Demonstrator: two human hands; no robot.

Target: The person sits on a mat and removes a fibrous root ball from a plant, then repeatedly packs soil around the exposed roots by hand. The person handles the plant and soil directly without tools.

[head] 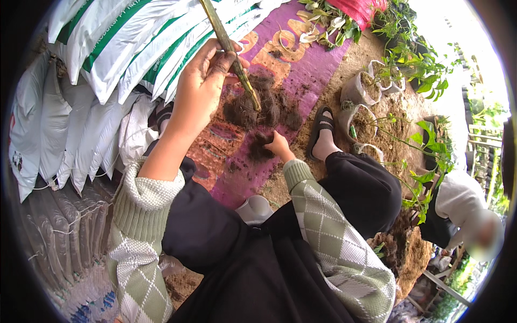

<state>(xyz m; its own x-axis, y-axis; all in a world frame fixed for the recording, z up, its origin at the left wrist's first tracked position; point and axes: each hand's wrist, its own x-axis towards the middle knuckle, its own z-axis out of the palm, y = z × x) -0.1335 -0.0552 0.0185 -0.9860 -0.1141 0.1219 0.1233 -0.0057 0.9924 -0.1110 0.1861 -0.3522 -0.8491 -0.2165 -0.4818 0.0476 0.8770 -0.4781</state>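
My left hand [210,76] grips a green-brown plant stem [226,44] between thumb and fingers, its lower tip slanting down above a heap of dark, fibrous soil [270,105]. Lower down, my right hand [279,146] touches a smaller clump of dark soil [260,147]; its fingertips are hidden there, so whether they hold any of it cannot be told. Both soil heaps lie on a purple printed banner sheet [319,68] spread over the ground. A whitish plastic container [255,208] stands between my legs.
White and green filled sacks [121,44] and grey bags [52,117] are stacked at the left. Open bags of soil [361,91] and leafy plants [430,141] stand at the right, where another person [460,194] bends over. A red sack [359,10] lies at the top.
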